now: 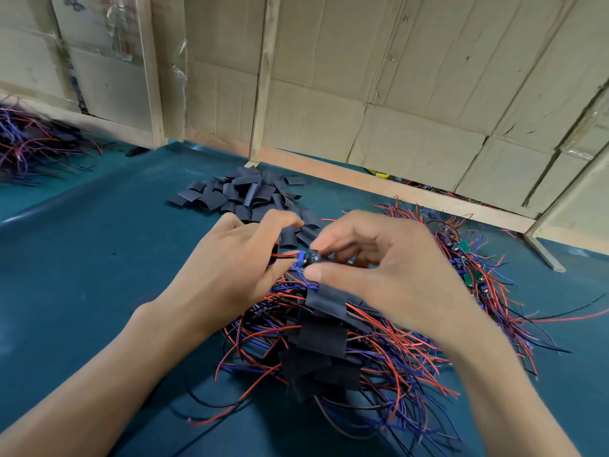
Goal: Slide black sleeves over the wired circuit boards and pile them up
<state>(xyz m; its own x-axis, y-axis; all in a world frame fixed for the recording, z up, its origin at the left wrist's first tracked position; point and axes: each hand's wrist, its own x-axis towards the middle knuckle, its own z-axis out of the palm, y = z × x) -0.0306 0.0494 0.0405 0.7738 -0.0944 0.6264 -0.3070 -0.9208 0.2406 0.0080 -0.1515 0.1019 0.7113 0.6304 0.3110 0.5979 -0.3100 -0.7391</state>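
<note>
Both your hands pinch one wired board above the bench middle.

Your left hand (230,258) curls its fingers round the red and black wires at the board's end; your right hand (379,268) pinches the small board (308,257) between thumb and fingertips. Whether a sleeve is on it yet, cannot tell, too blurred. Right below lies the pile of sleeved boards (323,351) with red, blue, black wires fanning out. Loose black sleeves (244,192) heap toward the far edge. Bare green boards (474,268) lie toward the right edge. Another wire bundle (29,143) sits at the far left corner of the green bench (82,275).
</note>
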